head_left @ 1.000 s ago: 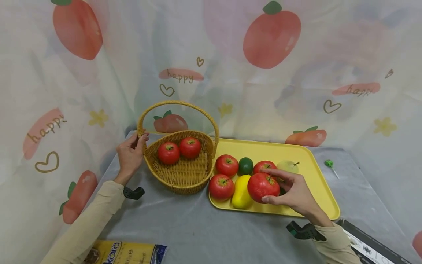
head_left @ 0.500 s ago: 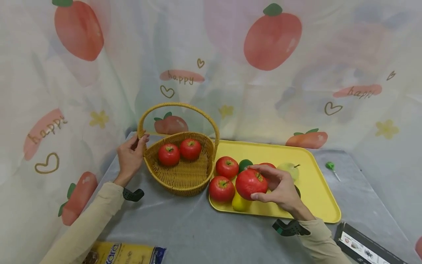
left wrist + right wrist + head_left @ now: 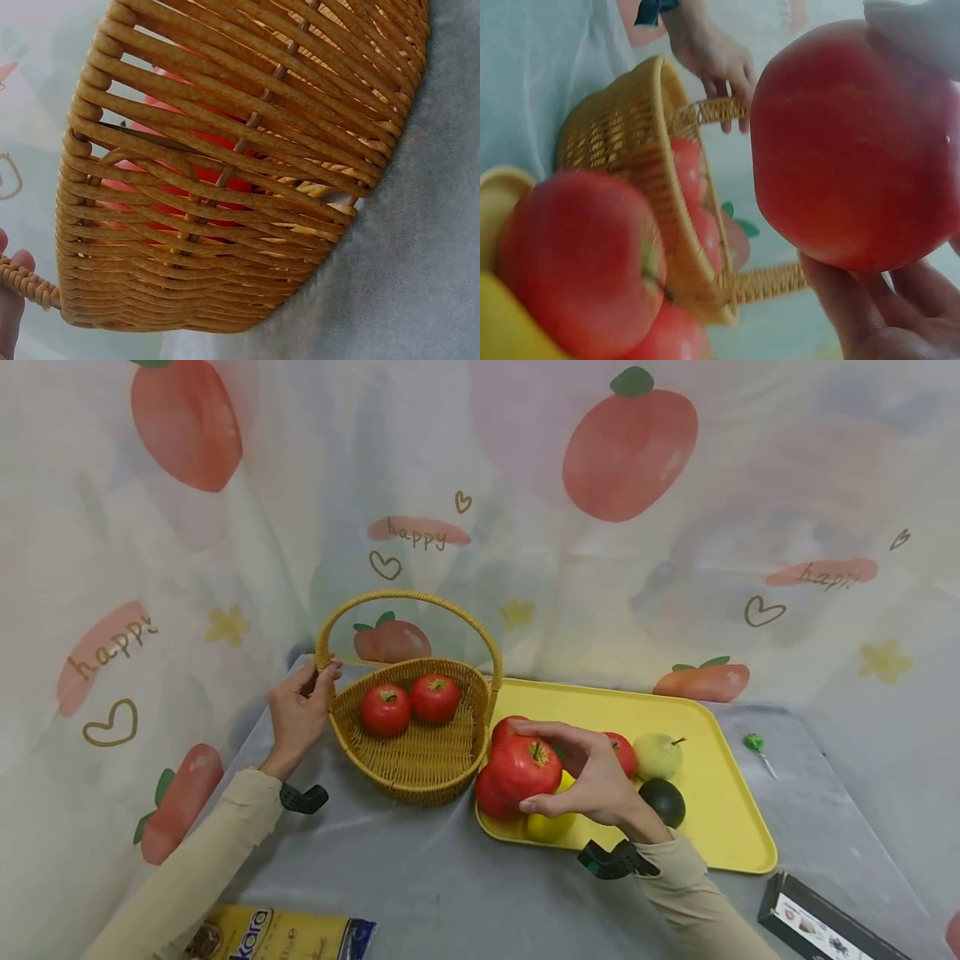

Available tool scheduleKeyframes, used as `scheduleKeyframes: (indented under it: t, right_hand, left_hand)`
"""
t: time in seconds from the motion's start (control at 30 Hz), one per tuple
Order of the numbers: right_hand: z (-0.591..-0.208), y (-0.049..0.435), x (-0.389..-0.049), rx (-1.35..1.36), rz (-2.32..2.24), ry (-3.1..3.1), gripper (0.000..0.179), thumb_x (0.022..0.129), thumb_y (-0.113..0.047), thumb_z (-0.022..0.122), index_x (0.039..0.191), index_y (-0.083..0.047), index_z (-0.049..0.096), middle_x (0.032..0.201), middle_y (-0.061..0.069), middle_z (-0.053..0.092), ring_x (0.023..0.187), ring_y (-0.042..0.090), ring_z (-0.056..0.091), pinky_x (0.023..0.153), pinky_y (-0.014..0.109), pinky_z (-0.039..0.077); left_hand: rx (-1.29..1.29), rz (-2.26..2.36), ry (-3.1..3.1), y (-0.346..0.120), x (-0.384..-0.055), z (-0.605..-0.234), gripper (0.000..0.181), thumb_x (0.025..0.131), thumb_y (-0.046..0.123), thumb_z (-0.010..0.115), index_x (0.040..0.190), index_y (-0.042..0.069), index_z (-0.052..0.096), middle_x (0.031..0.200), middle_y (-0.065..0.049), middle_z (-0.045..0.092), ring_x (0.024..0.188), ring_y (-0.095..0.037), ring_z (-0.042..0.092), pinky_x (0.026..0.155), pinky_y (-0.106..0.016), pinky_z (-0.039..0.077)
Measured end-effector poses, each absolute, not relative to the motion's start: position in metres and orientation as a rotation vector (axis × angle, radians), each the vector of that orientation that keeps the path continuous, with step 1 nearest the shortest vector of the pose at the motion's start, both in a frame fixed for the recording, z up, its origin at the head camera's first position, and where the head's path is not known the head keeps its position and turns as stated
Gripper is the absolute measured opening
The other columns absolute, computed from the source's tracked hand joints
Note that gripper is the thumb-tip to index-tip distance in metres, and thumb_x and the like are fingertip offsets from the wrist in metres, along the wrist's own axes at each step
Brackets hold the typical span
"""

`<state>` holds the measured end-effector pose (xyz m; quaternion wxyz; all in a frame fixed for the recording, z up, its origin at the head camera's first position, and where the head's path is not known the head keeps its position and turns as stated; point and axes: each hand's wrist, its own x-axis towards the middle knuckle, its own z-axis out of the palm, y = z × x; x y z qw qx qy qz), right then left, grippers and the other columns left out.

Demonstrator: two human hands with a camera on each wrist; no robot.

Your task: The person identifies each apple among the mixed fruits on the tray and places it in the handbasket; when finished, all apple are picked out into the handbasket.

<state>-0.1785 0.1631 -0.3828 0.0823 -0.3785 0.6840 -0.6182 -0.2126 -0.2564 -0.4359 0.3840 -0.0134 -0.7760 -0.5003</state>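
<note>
My right hand (image 3: pixel 592 774) grips a red apple (image 3: pixel 528 768) between thumb and fingers, above the left end of the yellow tray (image 3: pixel 727 810). In the right wrist view the held apple (image 3: pixel 855 146) fills the upper right. At the left, my left hand (image 3: pixel 296 714) pinches the handle of a wicker basket (image 3: pixel 420 764) near its base. Two red apples, one left (image 3: pixel 386 710) and one right (image 3: pixel 436 698), lie inside the basket. Below the held apple, two more red apples and a yellow mango (image 3: pixel 551 827) are partly hidden.
Farther right on the tray lie a red apple (image 3: pixel 621 753), a pale green pear (image 3: pixel 658 756) and a dark green round fruit (image 3: pixel 662 802). A green lollipop (image 3: pixel 754 743) is beyond the tray. A black box (image 3: pixel 817 922) and a yellow packet (image 3: pixel 285 933) lie near the front.
My right hand has carried the apple leftward over the tray, toward the basket, uncovering the dark green fruit. My left hand stays on the basket handle.
</note>
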Motion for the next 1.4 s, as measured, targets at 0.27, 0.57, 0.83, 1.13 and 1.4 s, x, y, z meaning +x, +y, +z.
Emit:
scheduleKeyframes:
  t: [0.27,0.57,0.83,1.13,1.4]
  right_hand:
    - [-0.375,0.129,-0.183,-1.117,-1.775,2.042,0.075,0.074,-0.013,0.098,0.143,-0.013,0.068,0.144,0.014,0.067,0.131,0.023,0.064,0.104,0.041,0.058]
    - [-0.370,0.088,-0.194,-1.180,-1.720,2.094,0.072,0.074,-0.021,0.099,0.140,-0.018,0.071,0.138,0.003,0.072,0.124,0.022,0.067,0.100,0.041,0.060]
    - [-0.369,0.056,-0.202,-1.187,-1.664,2.093,0.077,0.074,-0.024,0.099,0.145,-0.019,0.068,0.141,-0.003,0.070,0.127,0.019,0.066,0.102,0.038,0.059]
    - [-0.369,0.022,-0.215,-1.221,-1.656,2.103,0.072,0.073,-0.017,0.098,0.140,-0.023,0.072,0.133,-0.001,0.071,0.117,0.016,0.070,0.096,0.036,0.061]
    - [-0.371,0.006,-0.227,-1.223,-1.597,2.135,0.068,0.073,-0.019,0.098,0.137,-0.023,0.074,0.127,-0.005,0.074,0.115,0.013,0.070,0.095,0.035,0.061]
  left_hand:
    - [-0.019,-1.267,-1.971,-0.253,-0.212,-0.435,0.024,0.104,0.007,0.068,0.124,0.001,0.078,0.104,-0.025,0.080,0.087,0.008,0.068,0.073,-0.004,0.048]
    - [-0.062,-1.263,-1.940,-0.238,-0.198,-0.411,0.022,0.102,-0.001,0.067,0.121,-0.007,0.077,0.100,-0.031,0.077,0.083,0.017,0.063,0.071,-0.004,0.046]
    - [-0.041,-1.254,-1.953,-0.236,-0.196,-0.408,0.024,0.103,-0.001,0.066,0.124,-0.007,0.076,0.105,-0.031,0.077,0.087,0.014,0.064,0.074,-0.003,0.047]
    - [-0.002,-1.258,-1.962,-0.249,-0.207,-0.425,0.023,0.104,0.005,0.068,0.124,-0.002,0.078,0.103,-0.027,0.079,0.085,0.015,0.064,0.071,-0.003,0.046]
    - [-0.028,-1.257,-2.006,-0.258,-0.214,-0.435,0.026,0.105,0.018,0.069,0.126,0.007,0.079,0.108,-0.017,0.081,0.094,-0.022,0.078,0.076,-0.005,0.049]
